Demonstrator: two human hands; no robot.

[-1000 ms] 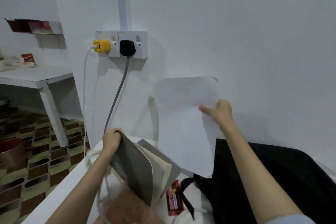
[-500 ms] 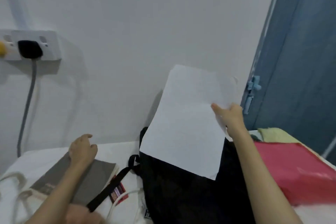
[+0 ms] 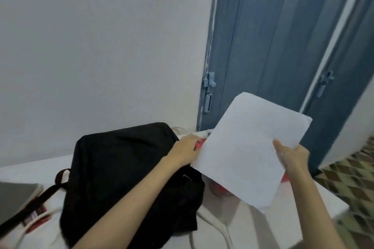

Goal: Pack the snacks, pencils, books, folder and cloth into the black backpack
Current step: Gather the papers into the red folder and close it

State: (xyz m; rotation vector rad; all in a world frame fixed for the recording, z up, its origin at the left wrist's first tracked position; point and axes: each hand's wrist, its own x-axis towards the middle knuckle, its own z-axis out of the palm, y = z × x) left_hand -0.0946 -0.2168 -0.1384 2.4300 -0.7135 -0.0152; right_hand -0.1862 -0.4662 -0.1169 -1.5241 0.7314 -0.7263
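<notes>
White wall fills the upper left, with a blue-grey door [image 3: 283, 46] at one to two o'clock and patterned floor tiles [image 3: 352, 176] at four o'clock. On the white table [image 3: 269, 226] below, the black backpack [image 3: 125, 168] lies slumped at centre, one strap trailing toward eight o'clock. At nine o'clock, by the frame edge, lies a grey book [image 3: 16, 194]. The right hand [image 3: 293, 155] pinches a white sheet of paper [image 3: 249, 147] at its right edge, thumb on top, holding it tilted above the table at three o'clock. The left hand [image 3: 186, 151] reaches across the backpack, fingers curled at something red [image 3: 199, 144] beside the bag, mostly hidden by the sheet; whether it grips this I cannot tell.
</notes>
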